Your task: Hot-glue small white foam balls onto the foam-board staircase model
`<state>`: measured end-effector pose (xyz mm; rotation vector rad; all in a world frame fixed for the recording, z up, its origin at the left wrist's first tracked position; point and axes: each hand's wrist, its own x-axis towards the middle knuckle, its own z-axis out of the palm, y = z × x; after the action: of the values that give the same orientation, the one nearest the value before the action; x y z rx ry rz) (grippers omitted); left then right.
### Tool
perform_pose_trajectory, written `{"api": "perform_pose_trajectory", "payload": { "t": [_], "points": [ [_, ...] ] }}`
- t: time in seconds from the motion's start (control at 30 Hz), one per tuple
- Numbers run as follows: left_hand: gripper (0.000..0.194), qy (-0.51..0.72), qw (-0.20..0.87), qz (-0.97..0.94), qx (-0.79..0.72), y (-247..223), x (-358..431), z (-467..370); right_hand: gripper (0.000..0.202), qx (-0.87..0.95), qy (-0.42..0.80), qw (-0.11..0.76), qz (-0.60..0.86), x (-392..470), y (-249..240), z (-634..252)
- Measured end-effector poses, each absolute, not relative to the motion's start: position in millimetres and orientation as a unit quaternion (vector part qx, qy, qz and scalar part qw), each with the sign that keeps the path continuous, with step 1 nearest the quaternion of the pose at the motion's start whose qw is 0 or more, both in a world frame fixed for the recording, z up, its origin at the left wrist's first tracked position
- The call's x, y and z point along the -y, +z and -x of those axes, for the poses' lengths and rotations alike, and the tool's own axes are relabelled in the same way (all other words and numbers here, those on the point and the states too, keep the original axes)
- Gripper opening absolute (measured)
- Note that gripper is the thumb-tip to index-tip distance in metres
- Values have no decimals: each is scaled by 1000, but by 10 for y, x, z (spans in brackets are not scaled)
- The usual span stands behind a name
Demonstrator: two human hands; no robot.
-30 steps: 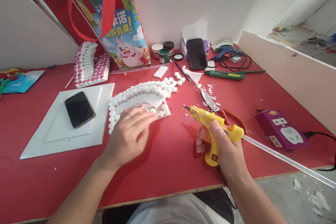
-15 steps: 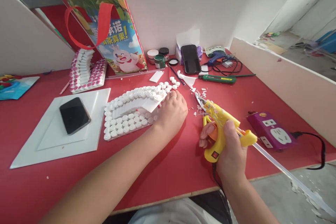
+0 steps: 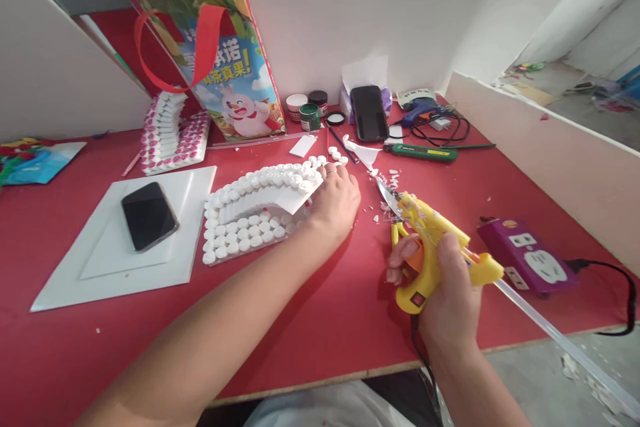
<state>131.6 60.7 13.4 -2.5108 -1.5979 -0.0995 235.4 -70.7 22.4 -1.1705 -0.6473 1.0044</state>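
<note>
My left hand point(image 3: 336, 203) rests at the right end of a white piece point(image 3: 245, 237) covered in small round white swirls, fingers curled beside a few loose swirls point(image 3: 338, 155). What those fingers touch is hidden behind the hand. My right hand point(image 3: 445, 287) is wrapped round a yellow glue gun point(image 3: 430, 240) with a long clear glue stick in its back. The gun's nozzle points up and left, close to the blades of scissors point(image 3: 387, 197) lying on the table among white scraps.
On the red table point(image 3: 300, 333) are a phone point(image 3: 149, 215) on white boards point(image 3: 120, 280), a colourful bag point(image 3: 235, 67), paint jars point(image 3: 309, 117), another phone point(image 3: 369, 113), a green tool point(image 3: 425, 151) and a purple power socket point(image 3: 530, 257). A pink-and-white piece point(image 3: 175, 140) stands at the back left.
The whole view has shifted slightly, so things appear a little further right. Both hands keep nearly the same pose, and the glue gun is still held.
</note>
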Motion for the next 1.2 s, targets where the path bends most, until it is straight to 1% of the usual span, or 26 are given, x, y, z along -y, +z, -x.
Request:
{"api": "perform_pose_trajectory", "payload": {
  "t": [0.1,0.13,0.2,0.23,0.3,0.37,0.43,0.5,0.53,0.57,0.63,0.73,0.8,0.87,0.93,1.03,1.13,1.2],
  "points": [
    [31,-21,63,863,501,222,-364,-1359,53,282,415,685,528,676,223,-2365],
    [33,-18,45,874,483,244,-271,-1366,53,279,408,688,532,667,226,-2367],
    [31,-20,-26,892,451,268,-96,-1355,53,273,401,690,537,654,236,-2367],
    [28,-38,-71,897,435,268,-24,-1332,53,272,401,689,540,649,241,-2365],
    [23,-114,-181,886,411,240,77,-1251,53,274,398,687,543,645,246,-2359],
    [21,-224,-295,828,420,181,123,-1135,53,281,392,690,540,646,244,-2354],
    [18,-296,-387,754,440,109,134,-1014,52,282,389,692,538,648,239,-2351],
    [18,-315,-435,710,455,48,133,-925,52,280,391,691,539,652,235,-2348],
    [19,-311,-439,707,459,27,130,-901,51,280,393,690,539,653,233,-2347],
    [20,-303,-429,716,459,16,124,-894,52,280,394,689,540,653,231,-2347],
    [18,-276,-364,767,451,21,85,-926,52,279,397,687,541,653,226,-2347],
    [22,-201,-197,855,435,76,-75,-1040,53,281,402,680,545,656,220,-2351],
    [24,-146,-92,880,442,110,-224,-1108,53,283,401,681,543,660,221,-2351],
    [23,-108,-29,880,462,115,-352,-1143,52,277,400,688,538,666,229,-2352],
    [20,-97,-11,876,472,90,-427,-1152,52,269,403,692,534,670,237,-2355],
    [15,-116,-6,868,483,50,-486,-1185,53,273,415,690,527,672,242,-2367],
    [21,-146,10,853,501,83,-618,-1306,51,272,419,694,518,677,238,-2375],
    [31,-124,24,847,516,143,-773,-1411,52,266,419,696,519,684,232,-2376]
  ]
}}
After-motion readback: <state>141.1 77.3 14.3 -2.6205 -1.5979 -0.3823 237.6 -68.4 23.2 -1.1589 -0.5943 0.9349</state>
